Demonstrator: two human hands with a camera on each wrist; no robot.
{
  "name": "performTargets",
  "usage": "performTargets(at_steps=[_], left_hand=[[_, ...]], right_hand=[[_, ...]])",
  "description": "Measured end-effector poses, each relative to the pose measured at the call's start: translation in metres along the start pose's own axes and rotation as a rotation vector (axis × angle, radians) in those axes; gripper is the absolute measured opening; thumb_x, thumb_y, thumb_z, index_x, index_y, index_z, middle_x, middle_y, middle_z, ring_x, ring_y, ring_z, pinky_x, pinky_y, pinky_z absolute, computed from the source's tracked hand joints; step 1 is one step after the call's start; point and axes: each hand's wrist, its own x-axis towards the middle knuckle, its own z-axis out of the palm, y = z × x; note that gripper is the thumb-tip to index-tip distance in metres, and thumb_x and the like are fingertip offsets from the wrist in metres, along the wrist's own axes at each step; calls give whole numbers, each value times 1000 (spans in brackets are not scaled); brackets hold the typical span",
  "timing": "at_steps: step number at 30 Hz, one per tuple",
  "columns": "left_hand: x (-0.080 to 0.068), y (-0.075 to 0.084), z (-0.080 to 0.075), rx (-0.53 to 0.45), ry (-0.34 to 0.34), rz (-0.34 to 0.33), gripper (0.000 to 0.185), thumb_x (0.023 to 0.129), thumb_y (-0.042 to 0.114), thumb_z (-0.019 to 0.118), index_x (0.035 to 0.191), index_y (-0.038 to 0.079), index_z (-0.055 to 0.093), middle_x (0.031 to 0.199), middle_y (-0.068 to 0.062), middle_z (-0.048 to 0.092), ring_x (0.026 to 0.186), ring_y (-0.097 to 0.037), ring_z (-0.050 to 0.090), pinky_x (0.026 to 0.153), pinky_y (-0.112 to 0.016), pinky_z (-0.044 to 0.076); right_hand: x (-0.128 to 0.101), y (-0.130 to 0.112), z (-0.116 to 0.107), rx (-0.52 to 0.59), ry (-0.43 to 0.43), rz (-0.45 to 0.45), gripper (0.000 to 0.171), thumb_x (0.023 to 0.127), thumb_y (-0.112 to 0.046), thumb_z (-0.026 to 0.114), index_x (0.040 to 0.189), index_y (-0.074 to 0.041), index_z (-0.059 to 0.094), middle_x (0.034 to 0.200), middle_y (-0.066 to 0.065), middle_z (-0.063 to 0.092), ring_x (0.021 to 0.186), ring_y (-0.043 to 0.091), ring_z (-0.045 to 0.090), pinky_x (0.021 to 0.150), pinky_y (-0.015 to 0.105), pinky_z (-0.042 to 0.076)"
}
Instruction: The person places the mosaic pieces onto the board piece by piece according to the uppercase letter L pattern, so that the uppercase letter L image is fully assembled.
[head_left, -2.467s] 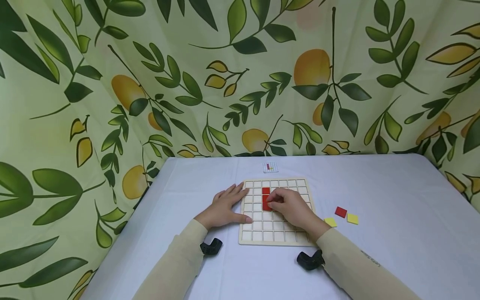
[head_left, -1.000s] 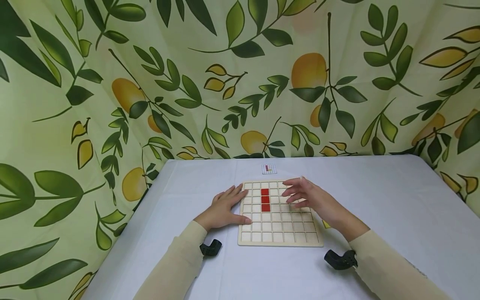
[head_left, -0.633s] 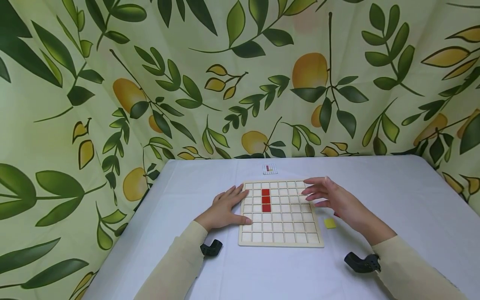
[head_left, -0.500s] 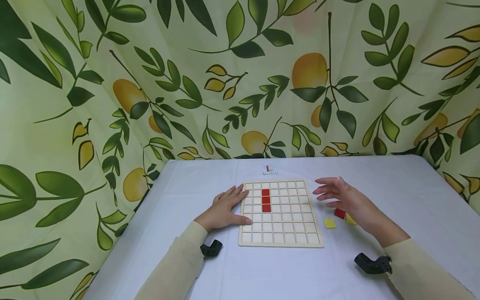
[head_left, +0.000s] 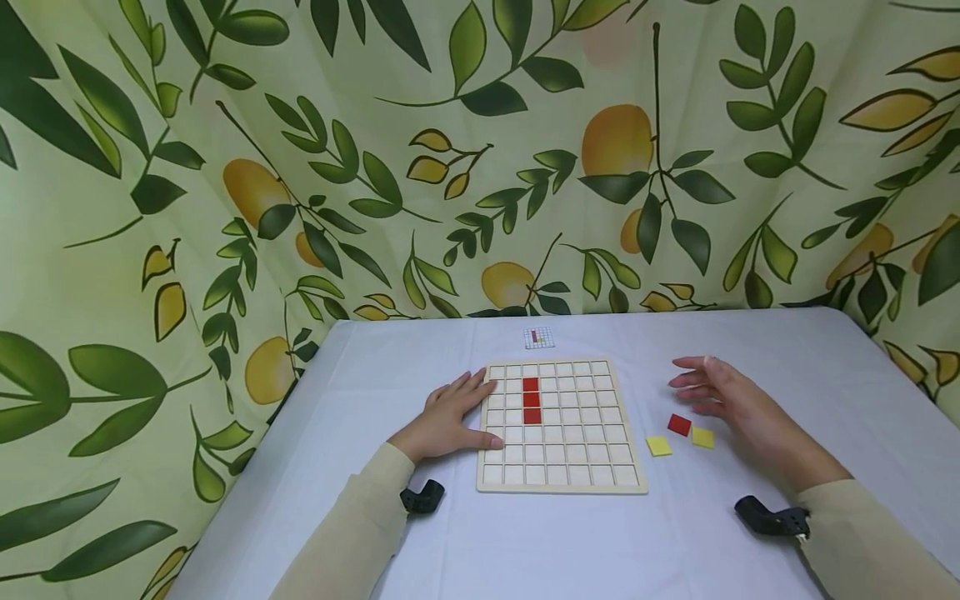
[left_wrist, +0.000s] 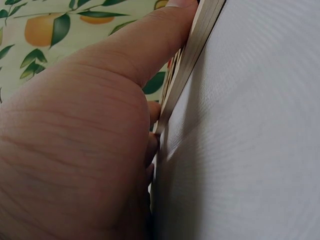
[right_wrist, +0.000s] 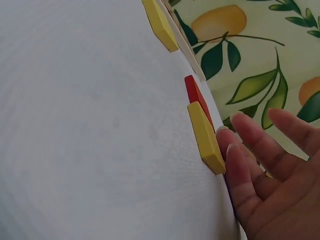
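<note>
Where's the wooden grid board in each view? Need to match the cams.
Head: wooden grid board just below and right of picture centre, left hand on its left edge.
Left wrist: board edge-on, a slanting strip in the upper part, right of centre.
Right wrist: only a thin strip of board near the top, right of centre, beyond the upper yellow tile.
Shared landmark: leaf-print curtain.

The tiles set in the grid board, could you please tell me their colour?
All three tiles are red, seen best in the head view.

No text, label or number is legible.
</note>
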Motion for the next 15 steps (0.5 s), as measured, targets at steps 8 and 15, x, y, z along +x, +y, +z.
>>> performTargets(at_steps=[8,15], left_hand=[[-1,3,-1,-7,4,-3,108,84,70,84,172,28,39,180,9,16,166,-22,4,128,-57,4],[-1,1,0,8,-5,-11,108,84,73,82,172,29,37,180,11,14,166,-19,3,128,-54,4]], right_hand=[[1,10,4,-138,-29,120,55,107,-36,72,147,0,61,139,19,65,124,37,59,91,30,53],[-1,14,6,-246,-52,27,36,95,-17,87,126,-3,75,132,15,64,118,35,57,91,31,51]])
